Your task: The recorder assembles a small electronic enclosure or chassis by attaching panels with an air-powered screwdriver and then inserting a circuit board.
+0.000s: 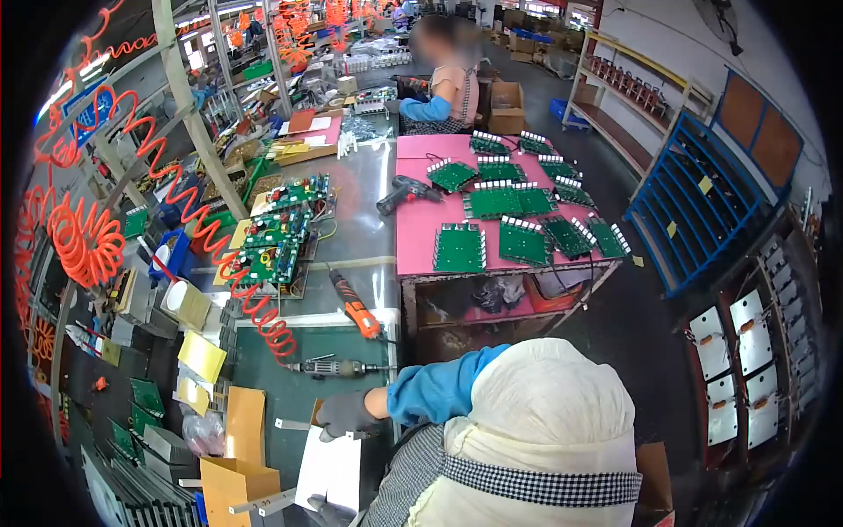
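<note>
Gray-gloved fingers of the right hand [347,415] close on the upper end of a white panel [327,465], seemingly to steady it; the left hand [329,511] meets its lower end, grip unclear. Beyond, a gray power tool [338,367] lies crosswise on the green bench [303,341], apparently kept within reach.

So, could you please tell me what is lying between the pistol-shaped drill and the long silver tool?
In the head view, an orange-and-black power tool lies between them.
</note>
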Available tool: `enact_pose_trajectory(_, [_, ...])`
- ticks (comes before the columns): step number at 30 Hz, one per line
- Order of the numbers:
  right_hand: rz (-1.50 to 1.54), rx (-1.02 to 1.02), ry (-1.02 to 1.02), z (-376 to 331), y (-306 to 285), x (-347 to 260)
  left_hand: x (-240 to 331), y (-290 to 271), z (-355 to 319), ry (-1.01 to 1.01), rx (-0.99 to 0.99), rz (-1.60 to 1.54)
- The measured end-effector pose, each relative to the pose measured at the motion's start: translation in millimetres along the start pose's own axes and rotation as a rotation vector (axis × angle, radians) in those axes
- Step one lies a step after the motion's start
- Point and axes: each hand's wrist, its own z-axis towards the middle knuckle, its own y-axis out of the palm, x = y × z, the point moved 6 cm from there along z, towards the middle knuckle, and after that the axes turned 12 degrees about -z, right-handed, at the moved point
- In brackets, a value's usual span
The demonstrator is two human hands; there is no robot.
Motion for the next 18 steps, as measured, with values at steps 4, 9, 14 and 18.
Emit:
enact_pose_trajectory(4, [0.029, -0.018, 0.024, 10, 2, 4, -10, 0, 1, -0.011, -0.009, -0.071])
enact_pose_trajectory(9, [-0.059, -0.007, -0.077, 19, -4, 2, -23, -5, -7, -0.035, 0.024, -0.199])
enact_pose_trajectory(14, [-0.138, -0.042, -0.193, 24, -24, -6, -24, -3, -17, -0.063, 0.050, -0.067])
enact_pose_trajectory(18, [-0.128, -0.172, -0.198, 36, -29, 8, -23, 16, -24, -0.213, 0.158, -0.100])
